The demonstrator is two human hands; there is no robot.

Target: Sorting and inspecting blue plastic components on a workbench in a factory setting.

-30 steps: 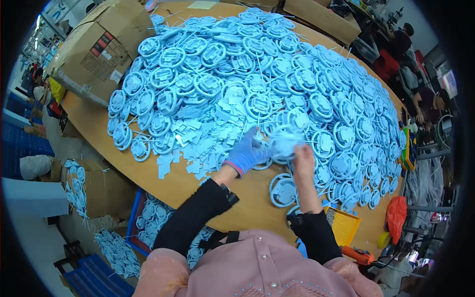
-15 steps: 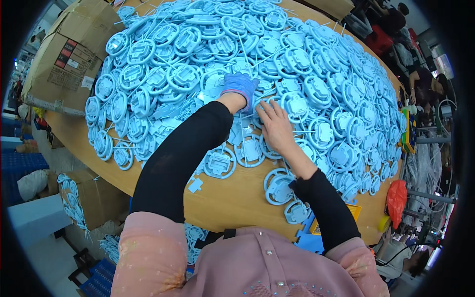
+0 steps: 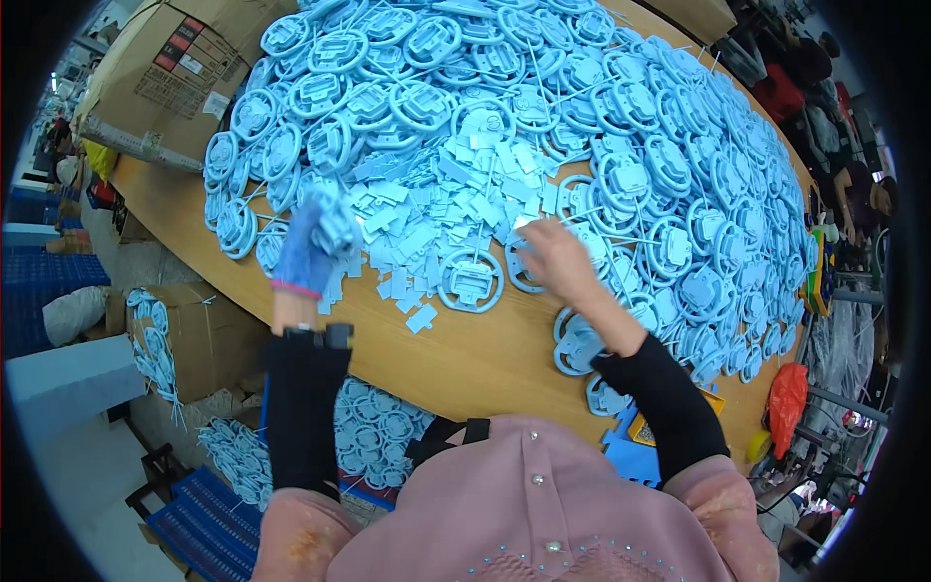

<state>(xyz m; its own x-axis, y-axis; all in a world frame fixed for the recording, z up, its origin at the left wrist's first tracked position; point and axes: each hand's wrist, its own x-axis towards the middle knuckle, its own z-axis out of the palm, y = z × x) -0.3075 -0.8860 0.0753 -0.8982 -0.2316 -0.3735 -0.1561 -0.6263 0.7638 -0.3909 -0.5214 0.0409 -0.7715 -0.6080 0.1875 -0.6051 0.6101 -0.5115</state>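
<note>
One blue wheel (image 3: pixel 336 219) is apparently being held, blurred, in the gloved left hand (image 3: pixel 303 256) by the left edge of the table (image 3: pixel 427 361), seemingly mid-sorting and needing release next; how the bare right hand (image 3: pixel 560 256) at the heap (image 3: pixel 626 179) is gripping, I'm not making out.

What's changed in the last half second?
The left hand swung left from the pile's middle to its left edge, uncovering chips; blur hides any hold. The right hand stayed around the pile's near side. The carton hasn't moved.
</note>
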